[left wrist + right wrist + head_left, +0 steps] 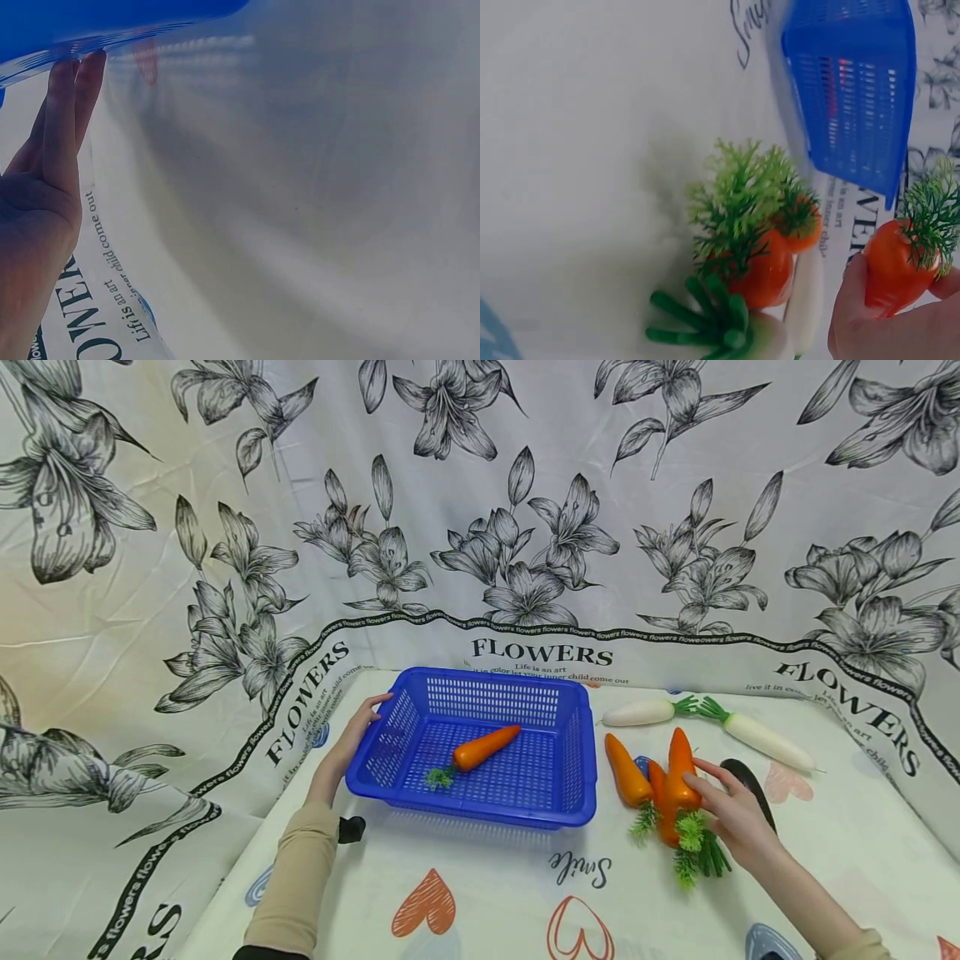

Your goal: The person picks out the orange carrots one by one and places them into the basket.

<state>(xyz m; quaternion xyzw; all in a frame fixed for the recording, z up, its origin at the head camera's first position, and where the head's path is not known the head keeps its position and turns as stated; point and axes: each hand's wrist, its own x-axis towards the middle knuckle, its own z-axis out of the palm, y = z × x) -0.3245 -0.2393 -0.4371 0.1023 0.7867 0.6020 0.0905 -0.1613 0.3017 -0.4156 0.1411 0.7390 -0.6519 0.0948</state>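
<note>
At the left side of a blue plastic basket [480,817], my left hand [358,732] touches the rim with nearly straight fingers. The left wrist view shows its fingertips against the basket's edge; the thumb is not clearly seen. An orange toy carrot [486,749] with a leafy green top lies inside the basket. My right hand [738,814] pinches another carrot [894,264] between thumb and fingers, above the pile right of the basket. Beneath and beside it are more carrots [628,774] with green tops. In the right wrist view, green stalks [705,319] show next to them.
Two white radishes [768,741] with green tops lie behind the carrots. A dark, long, eggplant-like thing [750,785] is partly hidden by my right hand. A flower-printed curtain [480,527] hangs behind the table, whose cloth [480,893] bears printed hearts and words.
</note>
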